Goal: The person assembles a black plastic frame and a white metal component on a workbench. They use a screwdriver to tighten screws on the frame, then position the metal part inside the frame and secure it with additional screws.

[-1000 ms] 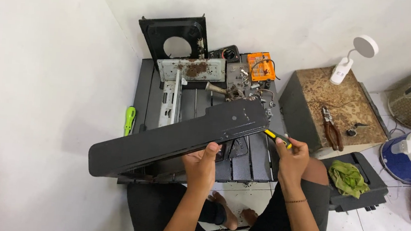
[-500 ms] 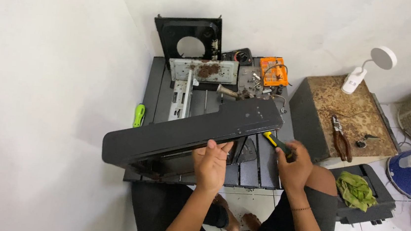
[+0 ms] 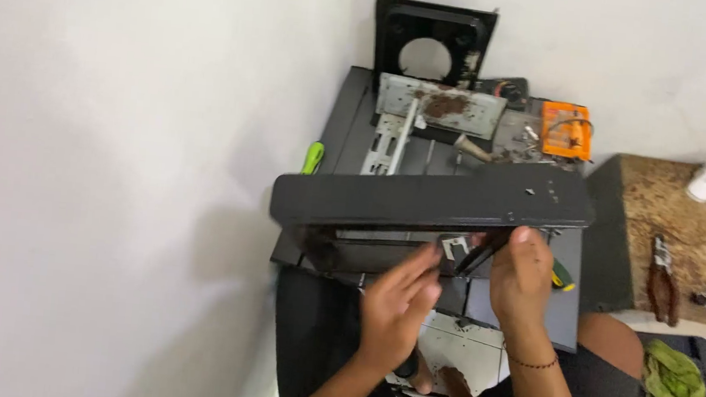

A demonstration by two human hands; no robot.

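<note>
One long black panel (image 3: 429,203) lies crosswise above the dismantled black chassis (image 3: 351,122), its left end overhanging toward the white wall. Right hand (image 3: 521,277) grips the panel's near right edge together with one yellow-tipped screwdriver (image 3: 563,279). Left hand (image 3: 394,309) hovers open-fingered just below the panel; one orange bit case (image 3: 565,129) sits beyond it.

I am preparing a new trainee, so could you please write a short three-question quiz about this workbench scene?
1. True or false: the right hand grips the long black panel at its right end.
2. What lies on the brown board at the right? A. pliers B. a hammer C. a cup
3. What colour is the small case at the back of the dark table?

Key
1. True; a screwdriver with a yellow and green handle is also in that hand, while the left hand is open under the panel.
2. A, the pliers.
3. Orange.
</note>
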